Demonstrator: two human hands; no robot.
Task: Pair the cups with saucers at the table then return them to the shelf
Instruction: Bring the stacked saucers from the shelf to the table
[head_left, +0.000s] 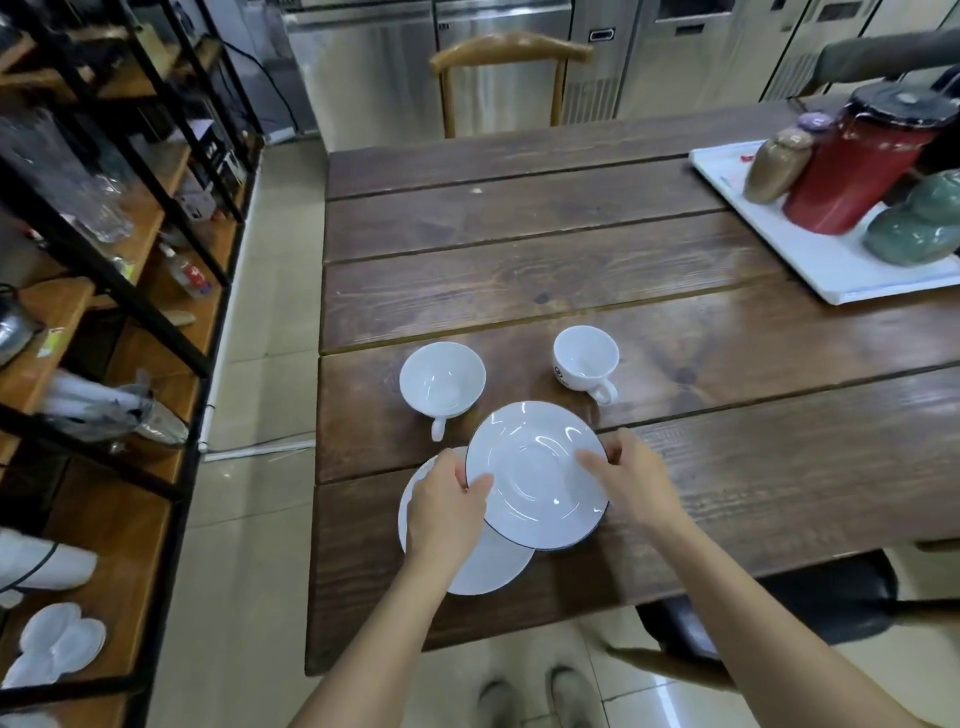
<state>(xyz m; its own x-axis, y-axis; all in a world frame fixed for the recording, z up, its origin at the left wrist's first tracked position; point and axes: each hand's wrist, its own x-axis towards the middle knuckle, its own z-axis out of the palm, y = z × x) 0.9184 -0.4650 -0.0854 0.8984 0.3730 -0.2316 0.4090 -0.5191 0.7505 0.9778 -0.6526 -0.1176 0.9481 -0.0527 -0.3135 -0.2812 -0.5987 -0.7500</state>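
Both hands hold a white saucer with a dark rim (537, 475) just above the wooden table (597, 291). My left hand (447, 506) grips its left edge, my right hand (628, 480) its right edge. Under it lies a second, plain white saucer (491, 564), partly covered by the held one and by my left hand. Two empty white cups stand beyond: a wider cup (442, 382) on the left with its handle toward me, and a smaller cup (586, 358) with a dark logo on the right.
A black-framed wooden shelf (130, 291) with glasses, bottles and white dishes runs along the left. At the table's far right a white tray (841, 260) carries a red jug and jars. A wooden chair (509, 52) stands behind the table, a dark stool (810, 603) at my right.
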